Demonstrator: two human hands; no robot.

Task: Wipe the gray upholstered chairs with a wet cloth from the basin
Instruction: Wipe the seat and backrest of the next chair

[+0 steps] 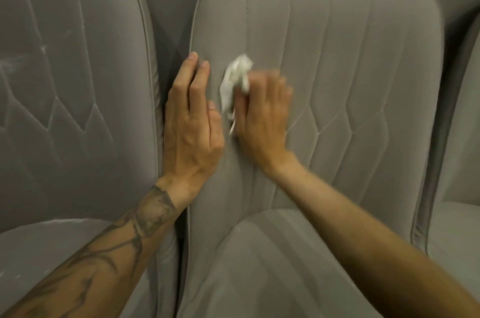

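A gray upholstered chair [350, 63] with stitched vertical seams fills the middle of the view, its backrest facing me. My right hand [262, 115] presses a crumpled white cloth [235, 81] against the left part of that backrest; the hand is motion-blurred. My left hand [192, 120] lies flat with fingers extended along the backrest's left edge, just beside the cloth, holding nothing. The basin is out of view.
A second gray chair [67, 78] with pale smears on its back stands close on the left, a narrow dark gap between the two. A third chair's edge [465, 136] shows at far right. The middle chair's seat cushion [259, 265] lies below my arms.
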